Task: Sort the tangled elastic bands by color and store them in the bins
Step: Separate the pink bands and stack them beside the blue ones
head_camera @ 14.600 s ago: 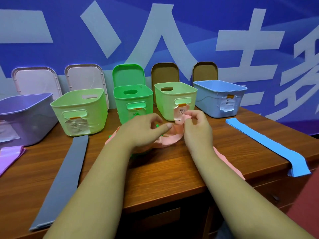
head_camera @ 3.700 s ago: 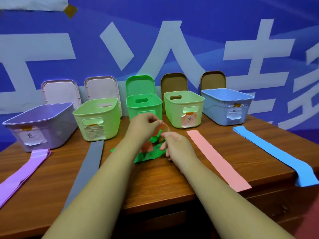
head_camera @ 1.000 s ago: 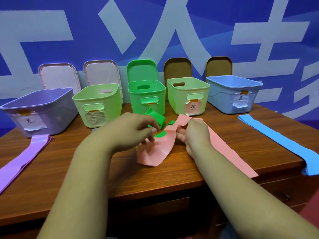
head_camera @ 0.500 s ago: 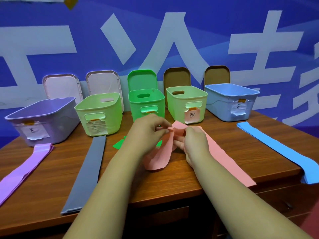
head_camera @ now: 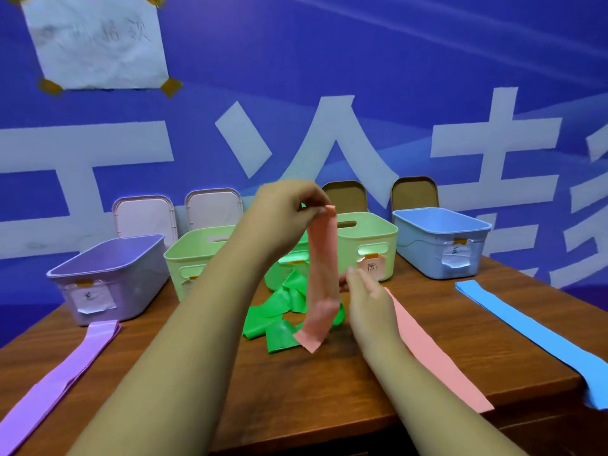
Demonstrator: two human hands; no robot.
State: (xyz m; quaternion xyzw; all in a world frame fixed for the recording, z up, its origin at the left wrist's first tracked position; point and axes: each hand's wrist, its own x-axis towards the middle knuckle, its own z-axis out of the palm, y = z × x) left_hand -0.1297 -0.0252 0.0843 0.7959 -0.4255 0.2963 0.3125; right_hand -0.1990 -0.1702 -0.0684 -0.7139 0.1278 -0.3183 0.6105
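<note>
Left hand (head_camera: 286,210) pinches the top end of a pink band (head_camera: 322,274). Half a second ago that band lay low between both hands; it now hangs full length, and whether its lower end touches the green tangle (head_camera: 276,314) cannot be told. Right hand (head_camera: 368,302) is relaxed just beside the strip, holding nothing. Judgement: pink is freed, and only green remains knotted. A flat pink band (head_camera: 427,353) lies to the right on the desk (head_camera: 296,390). The pink-labelled bin (head_camera: 378,232) stands just beyond, unobstructed.
</note>
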